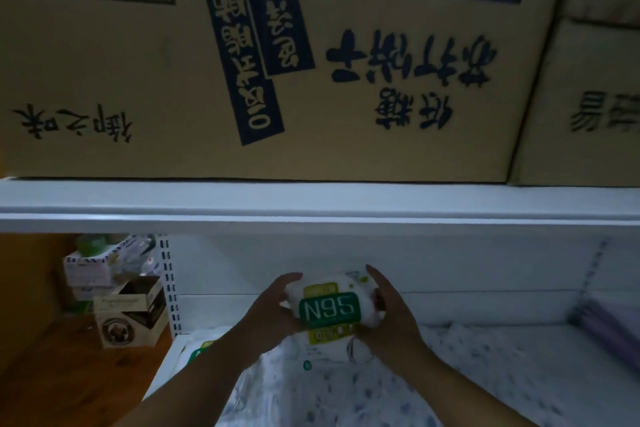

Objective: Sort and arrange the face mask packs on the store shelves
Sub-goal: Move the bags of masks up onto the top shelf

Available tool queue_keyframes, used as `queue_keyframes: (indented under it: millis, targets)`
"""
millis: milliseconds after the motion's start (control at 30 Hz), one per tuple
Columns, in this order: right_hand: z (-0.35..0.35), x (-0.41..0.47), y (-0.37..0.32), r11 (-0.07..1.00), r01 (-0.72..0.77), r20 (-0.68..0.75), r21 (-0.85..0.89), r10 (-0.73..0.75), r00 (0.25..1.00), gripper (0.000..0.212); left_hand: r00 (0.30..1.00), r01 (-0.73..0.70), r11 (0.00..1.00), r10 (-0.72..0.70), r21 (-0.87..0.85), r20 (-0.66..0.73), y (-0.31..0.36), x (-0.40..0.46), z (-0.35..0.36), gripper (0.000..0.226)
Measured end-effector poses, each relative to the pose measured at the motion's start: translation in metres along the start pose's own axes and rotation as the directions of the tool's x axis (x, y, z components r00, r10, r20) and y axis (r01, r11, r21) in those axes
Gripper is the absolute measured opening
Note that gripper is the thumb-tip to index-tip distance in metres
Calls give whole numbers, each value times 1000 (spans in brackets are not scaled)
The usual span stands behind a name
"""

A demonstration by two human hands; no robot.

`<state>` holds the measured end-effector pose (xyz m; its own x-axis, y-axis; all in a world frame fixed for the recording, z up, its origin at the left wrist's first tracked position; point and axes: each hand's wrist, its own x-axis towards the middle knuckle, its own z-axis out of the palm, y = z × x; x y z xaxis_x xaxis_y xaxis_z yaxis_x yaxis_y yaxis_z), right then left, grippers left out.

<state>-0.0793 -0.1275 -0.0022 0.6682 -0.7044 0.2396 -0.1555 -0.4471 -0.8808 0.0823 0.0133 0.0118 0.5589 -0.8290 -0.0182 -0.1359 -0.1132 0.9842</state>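
Left hand [273, 308] and right hand [391, 308] on either side of a white N95 mask pack [330, 310], fingers curled round its edges, gripping it between them. Pack held up in the middle of the view, green label facing the camera, just above a heap of other packs. Under the hands, more mask packs [346, 381] in clear wrap with small blue spots, lying flat across the near part of the white shelf [502, 308]. Another green-label pack [199, 350] peeking out at the left edge of the heap. Far right, a purple stack [609, 326] on the same shelf. Above, a white shelf board [311, 204] with big brown cardboard boxes [173, 62] on top, dark print on them. Far left, small boxes [128, 315] on a wooden surface [69, 367].
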Motion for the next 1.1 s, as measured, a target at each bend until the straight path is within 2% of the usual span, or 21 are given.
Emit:
queue_keyframes:
  millis: [67,200,300,433,533,667,767,900,1000,1100]
  targets:
    - [-23,-11,-5,996,7,13,-92,-5,1000,91,999,-18,998,15,61,51,9,8,11,68]
    - [-74,-40,-9,975,-36,12,-221,40,999,96,981,-137,946,88,295,173,22,21,42,62]
    - [-109,-66,-9,970,-71,-26,-234,67,997,92,964,-210,926,142,313,226,29,20,73,57]
    - [-153,-98,-1,956,-86,-130,-282,51,990,68,937,-277,910,184,309,298,42,19,127,46]
    - [-189,-118,7,941,-134,-213,-310,68,975,68,922,-318,893,214,318,321,57,13,171,45]
    - [-249,-154,18,913,-213,-285,-348,113,952,71,887,-341,910,229,236,401,84,2,237,51]
    - [-305,-188,26,904,-271,-349,-332,149,925,55,850,-368,914,256,171,460,108,-12,298,35]
    - [-394,-239,42,887,-381,-432,-261,245,868,25,806,-348,934,254,81,534,142,-44,397,32]
    - [-457,-277,56,899,-395,-500,-190,257,827,16,742,-393,918,281,55,609,169,-70,471,27]
    - [-509,-311,64,929,-368,-562,-33,287,776,10,709,-410,912,298,29,639,196,-89,537,22]
